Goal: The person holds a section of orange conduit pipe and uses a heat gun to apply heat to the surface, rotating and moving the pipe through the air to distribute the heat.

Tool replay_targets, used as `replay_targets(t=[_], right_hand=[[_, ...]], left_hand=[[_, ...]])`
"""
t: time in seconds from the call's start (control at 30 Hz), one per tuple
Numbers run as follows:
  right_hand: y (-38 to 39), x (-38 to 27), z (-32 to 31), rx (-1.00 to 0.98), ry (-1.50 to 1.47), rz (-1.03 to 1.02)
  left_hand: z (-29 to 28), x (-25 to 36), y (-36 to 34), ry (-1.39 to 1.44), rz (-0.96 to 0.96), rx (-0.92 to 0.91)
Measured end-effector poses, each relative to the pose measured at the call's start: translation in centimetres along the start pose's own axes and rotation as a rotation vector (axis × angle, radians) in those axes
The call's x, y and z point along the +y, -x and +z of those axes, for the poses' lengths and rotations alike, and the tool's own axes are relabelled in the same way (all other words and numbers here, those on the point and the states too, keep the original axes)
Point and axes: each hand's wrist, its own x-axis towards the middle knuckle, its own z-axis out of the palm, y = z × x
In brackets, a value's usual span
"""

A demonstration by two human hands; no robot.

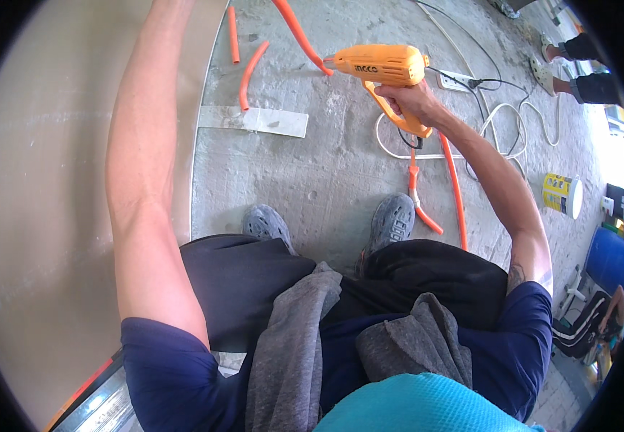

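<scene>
My right hand (414, 102) is wrapped round the handle of an orange-yellow heat gun (380, 63). Its metal nozzle points left, at the lower end of a long orange pipe (296, 30) that runs out past the top edge. Whether nozzle and pipe touch, I cannot tell. My left forearm (145, 122) stretches up along the left side, and the hand itself lies beyond the top edge. Between my arms, a short straight orange pipe (233, 34) and a curved orange piece (250, 75) lie on the concrete floor.
A pale strip (268, 121) lies below the curved piece. A large beige board (45, 180) fills the left. Right of my feet are an orange-handled tool (414, 180) and another orange pipe (454, 191). Beyond are a power strip (456, 81), tangled cables, a yellow-white bucket (562, 196) and a person's feet (542, 75).
</scene>
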Motion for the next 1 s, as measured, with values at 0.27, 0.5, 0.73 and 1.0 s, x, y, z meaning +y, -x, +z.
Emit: replay_targets(t=[0.27,0.5,0.73,1.0], right_hand=[[0.4,-0.5,0.1,0.02,-0.019,-0.02],[1.1,-2.8,0.6,0.039,0.005,-0.089],[1.0,-3.6,-0.5,0.017,0.035,-0.169],[1.1,-6.7,-0.5,0.068,0.056,-0.303]], left_hand=[[0.4,0.4,0.4,-0.021,-0.004,0.014],[0.4,0.7,0.7,-0.068,0.006,0.063],[1.1,0.4,1.2,-0.051,-0.023,0.036],[1.0,0.5,0.9,-0.019,-0.027,0.046]])
